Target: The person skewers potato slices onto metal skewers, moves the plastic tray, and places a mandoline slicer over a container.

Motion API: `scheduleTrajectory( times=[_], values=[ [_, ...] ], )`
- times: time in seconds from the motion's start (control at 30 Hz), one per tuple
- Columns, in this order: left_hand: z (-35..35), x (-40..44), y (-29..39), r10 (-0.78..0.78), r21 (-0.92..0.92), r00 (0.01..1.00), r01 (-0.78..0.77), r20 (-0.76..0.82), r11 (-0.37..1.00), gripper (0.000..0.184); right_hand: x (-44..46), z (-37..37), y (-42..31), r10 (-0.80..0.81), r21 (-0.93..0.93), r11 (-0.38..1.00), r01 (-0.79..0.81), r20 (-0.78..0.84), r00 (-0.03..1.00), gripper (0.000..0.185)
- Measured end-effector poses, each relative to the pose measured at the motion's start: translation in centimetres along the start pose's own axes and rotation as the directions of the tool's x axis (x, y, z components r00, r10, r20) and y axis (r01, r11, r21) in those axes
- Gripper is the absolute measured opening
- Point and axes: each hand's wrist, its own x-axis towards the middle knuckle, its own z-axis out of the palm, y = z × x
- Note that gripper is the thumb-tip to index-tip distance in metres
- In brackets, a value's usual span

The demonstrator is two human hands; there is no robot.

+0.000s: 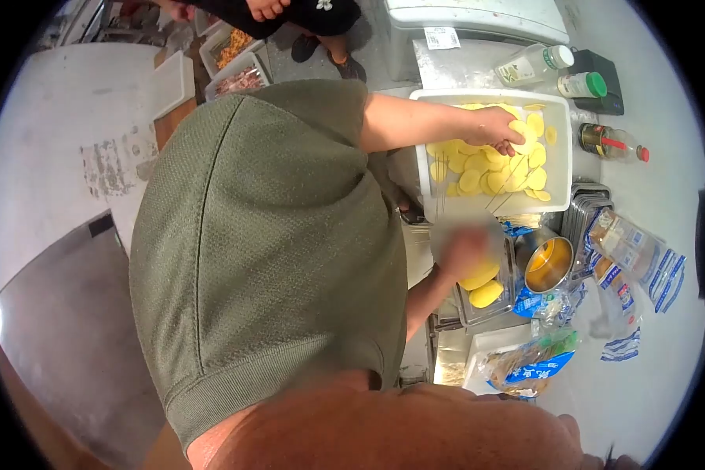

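My left hand [497, 130] is over a white tray [565, 176] that holds many thin yellow slices, which look like potato. Its fingers are closed at the edge of one potato slice [524, 138]. Thin skewers [511, 182] lie across the slices below that hand. Smeared by motion, my right hand [466, 249] is beside the tray's near side, above a clear plastic container [503, 307]. Whole peeled yellow potatoes [486, 294] sit in that container, right by the hand. Whatever the right hand holds, if anything, is lost in the blur.
A metal pot [549, 262] with yellow contents stands beside stacked metal trays [586, 207]. Plastic packages [638, 254] and a blue-labelled bag [533, 364] lie around it. Bottles [529, 66] stand along the wall. Another person's hand [266, 8] shows at the top, near food trays [241, 77].
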Motion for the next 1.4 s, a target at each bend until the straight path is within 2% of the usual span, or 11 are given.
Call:
scheduleTrajectory(
  times=[0.1,0.23,0.3,0.37,0.47,0.57,0.67,0.87,1.07,1.27,1.4],
  values=[
    [0.0,0.3,0.1,-0.024,-0.019,1.000,0.024,0.010,1.000,0.042,-0.2,0.5,-0.6,0.064,0.059,0.996,-0.062,-0.033,0.997,0.013],
    [-0.1,0.4,-0.1,-0.057,-0.011,0.998,0.057,-0.011,0.998,0.042,-1.0,0.6,-0.6,-0.057,-0.107,0.993,0.056,-0.006,0.998,0.014],
    [-0.4,0.7,-0.1,-0.049,-0.001,0.999,0.049,0.001,0.999,0.041,-1.2,1.2,-1.9,0.006,-0.033,0.999,-0.006,-0.010,1.000,0.015],
    [-0.7,0.9,-0.6,-0.032,-0.006,0.999,0.032,0.009,0.999,0.040,-1.7,1.7,-3.2,0.240,0.225,0.946,-0.232,-0.012,0.971,0.016],
    [-1.1,1.3,-0.8,-0.012,0.019,1.000,0.012,0.013,1.000,0.039,-1.9,2.2,-3.0,0.174,0.129,0.978,-0.167,-0.052,0.983,0.016],
    [-1.1,1.2,-0.7,0.022,0.039,1.000,-0.022,0.004,0.999,0.038,-1.9,2.1,-3.4,0.213,0.164,0.964,-0.208,-0.018,0.977,0.016],
    [-0.9,1.2,-0.5,0.032,0.107,0.999,-0.028,-0.029,0.994,0.039,-1.8,1.8,-4.3,0.216,0.105,0.971,-0.213,-0.018,0.976,0.015],
    [-0.3,1.0,-0.3,0.040,0.156,0.998,-0.032,-0.049,0.987,0.042,-1.7,1.5,-3.4,0.173,0.164,0.972,-0.169,-0.012,0.985,0.016],
    [0.5,1.0,-0.5,0.040,0.209,0.997,-0.024,-0.073,0.978,0.049,-1.5,0.5,-2.3,0.180,0.068,0.981,-0.180,-0.001,0.984,0.017],
    [1.3,0.3,0.0,0.057,0.249,0.995,-0.035,-0.082,0.968,0.050,-1.3,0.1,-1.7,0.192,0.147,0.970,-0.193,0.023,0.981,0.017],
    [1.2,0.8,-0.7,0.056,0.269,0.993,-0.027,-0.100,0.963,0.049,-1.4,0.1,-1.9,0.236,0.267,0.934,-0.237,0.037,0.971,0.015]
  ],
)
